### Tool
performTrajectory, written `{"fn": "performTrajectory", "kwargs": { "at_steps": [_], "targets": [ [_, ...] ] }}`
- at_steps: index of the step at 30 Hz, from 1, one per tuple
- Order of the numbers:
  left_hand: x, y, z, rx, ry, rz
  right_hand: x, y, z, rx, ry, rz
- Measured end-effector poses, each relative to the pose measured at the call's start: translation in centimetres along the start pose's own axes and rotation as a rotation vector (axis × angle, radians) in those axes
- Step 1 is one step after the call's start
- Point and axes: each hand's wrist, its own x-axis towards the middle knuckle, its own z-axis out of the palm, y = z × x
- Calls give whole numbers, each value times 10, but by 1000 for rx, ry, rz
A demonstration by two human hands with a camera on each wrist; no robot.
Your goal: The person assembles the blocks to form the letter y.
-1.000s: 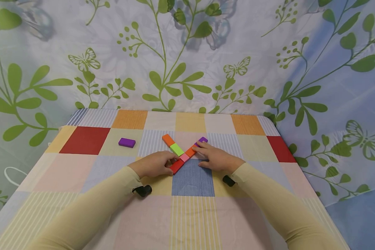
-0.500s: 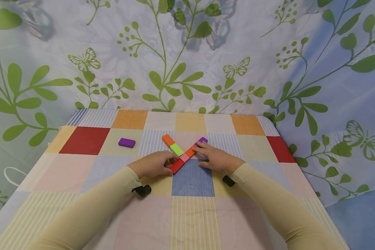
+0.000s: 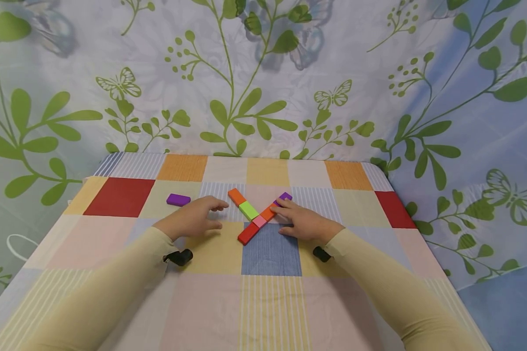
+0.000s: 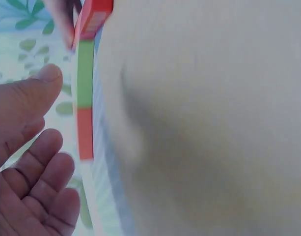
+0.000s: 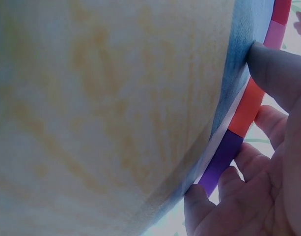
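Flat coloured blocks lie joined in a Y shape on the patchwork cloth. One arm runs from a red block (image 3: 247, 234) through a pink block (image 3: 259, 221) and an orange block (image 3: 267, 213) to a purple block (image 3: 286, 196). A green block (image 3: 248, 210) and another orange block (image 3: 235, 196) form the other branch. Off to the left, my left hand (image 3: 192, 218) hovers with relaxed, parted fingers and holds nothing. A separate purple block (image 3: 178, 200) lies just beyond it. My right hand (image 3: 308, 223) rests its fingertips along the right-hand orange and purple blocks.
The patchwork cloth (image 3: 270, 302) covers the table. Behind it and on the right hang leaf-patterned curtains (image 3: 263, 73). A white cable loop (image 3: 15, 246) shows at the left edge.
My left hand has let go of the red block and moved left, its fingers now apart. The right hand and the blocks have stayed in place.
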Motion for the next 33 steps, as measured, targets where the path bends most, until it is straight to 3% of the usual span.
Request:
{"fn": "performTrajectory", "kwargs": {
  "at_steps": [10,18,23,33],
  "targets": [
    [-13,-41,-31,18,100,-63,0,0,0,0,-2,-3],
    [-17,-76,-37,36,91,-183,0,1,2,4,8,-8],
    [-19,-86,-39,9,74,-238,0,2,2,7,11,-3],
    [-22,-90,-43,-7,56,-264,0,0,1,4,0,7]
  ]
}}
